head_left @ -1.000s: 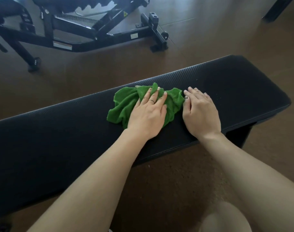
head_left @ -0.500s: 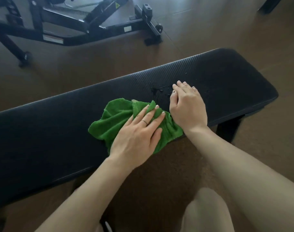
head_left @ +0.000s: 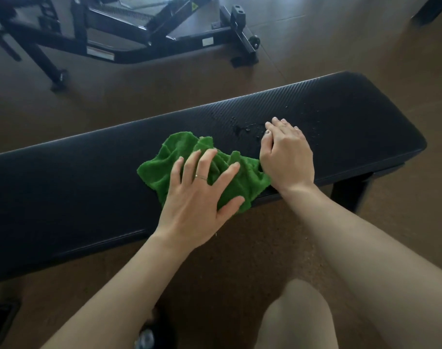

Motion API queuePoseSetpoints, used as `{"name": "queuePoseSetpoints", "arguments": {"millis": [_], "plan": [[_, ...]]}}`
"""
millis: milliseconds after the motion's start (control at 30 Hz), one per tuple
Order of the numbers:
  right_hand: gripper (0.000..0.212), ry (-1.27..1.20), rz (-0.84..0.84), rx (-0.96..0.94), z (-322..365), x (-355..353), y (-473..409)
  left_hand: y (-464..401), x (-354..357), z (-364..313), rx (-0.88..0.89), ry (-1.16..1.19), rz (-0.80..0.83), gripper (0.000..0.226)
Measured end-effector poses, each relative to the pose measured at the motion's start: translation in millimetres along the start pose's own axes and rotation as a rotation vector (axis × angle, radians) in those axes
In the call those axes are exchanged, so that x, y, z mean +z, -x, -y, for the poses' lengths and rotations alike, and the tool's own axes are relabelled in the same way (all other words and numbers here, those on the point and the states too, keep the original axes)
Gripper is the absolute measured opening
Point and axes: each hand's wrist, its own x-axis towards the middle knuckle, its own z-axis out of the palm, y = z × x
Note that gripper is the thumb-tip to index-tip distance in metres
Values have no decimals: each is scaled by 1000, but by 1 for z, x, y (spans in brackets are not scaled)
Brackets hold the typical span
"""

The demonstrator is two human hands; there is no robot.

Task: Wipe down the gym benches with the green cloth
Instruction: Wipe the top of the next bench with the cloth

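A long black padded gym bench [head_left: 353, 122] runs across the view from lower left to upper right. A crumpled green cloth [head_left: 174, 157] lies on its middle, near the front edge. My left hand [head_left: 197, 197] presses flat on the cloth with fingers spread; a ring shows on one finger. My right hand [head_left: 285, 154] rests palm down on the pad just right of the cloth, its heel touching the cloth's edge. Small wet droplets [head_left: 245, 128] glisten on the pad beyond the right hand's fingertips.
A second bench's black steel frame [head_left: 144, 44] with wheels stands on the brown floor behind. The near bench's leg [head_left: 348, 195] drops at the right. My knee [head_left: 298, 316] shows at the bottom, with a dark object [head_left: 0, 318] at lower left.
The left hand slid the cloth from the far side of the pad toward the front edge and leftward, uncovering wet drops. Its fingers are now spread wider. The right hand stayed on the pad.
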Motion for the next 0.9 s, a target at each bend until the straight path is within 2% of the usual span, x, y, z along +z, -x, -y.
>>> {"name": "queuePoseSetpoints", "arguments": {"millis": [100,367,500,600,700,900], "plan": [[52,0,-17,19,1,1,-1,13,7,3,63,-39,34,69],[51,-27,-11,41,3,-2,1,6,17,6,197,-97,28,71],[52,-24,-56,72,4,0,2,-6,13,1,245,-17,53,69],[51,-37,-165,200,3,-3,2,-20,9,4,268,182,37,61],[51,-3,-144,247,5,-4,2,-60,5,14,271,354,105,55],[44,20,-127,302,11,-6,2,-135,14,19,226,358,147,54]]}}
